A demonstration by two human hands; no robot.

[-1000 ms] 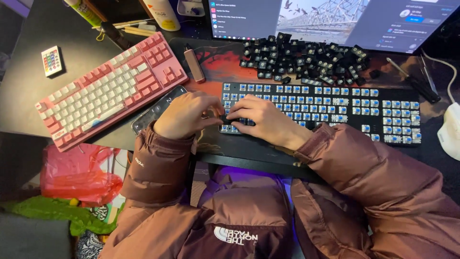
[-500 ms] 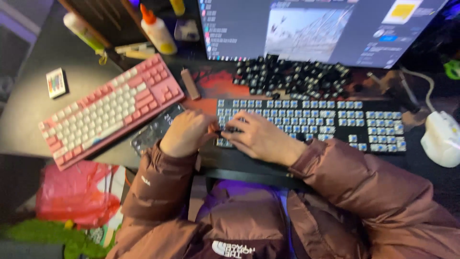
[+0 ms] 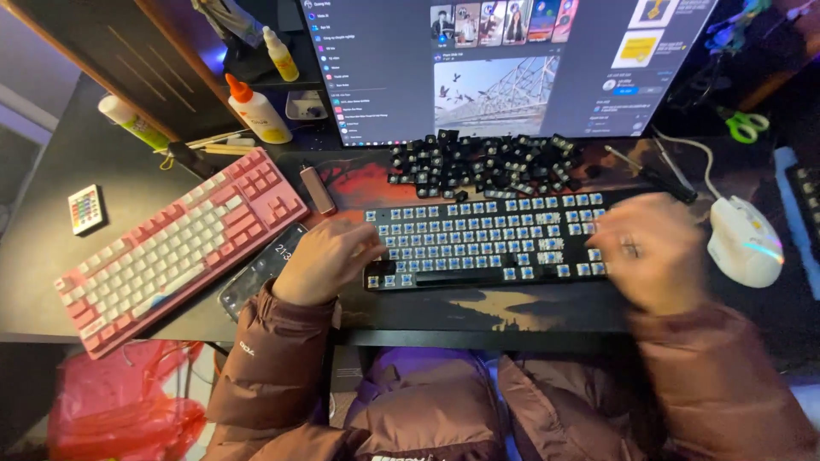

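Monitor (image 3: 512, 68): straight ahead of me at the back of the desk, a wide dark screen with a row of small bright pictures along the top, a large pale picture of a bridge with birds in the middle, and a yellow tile at upper right.
Phone (image 3: 260, 266): lying flat just beside my left hand (image 3: 320, 260), between the pink keyboard and the dark one, its black screen lit with pale digits.
Glue bottles: one white with an orange cap and yellow label (image 3: 254, 109), one smaller behind it (image 3: 279, 54), both left of the monitor.
Green tube (image 3: 132, 122): far left, white cap.
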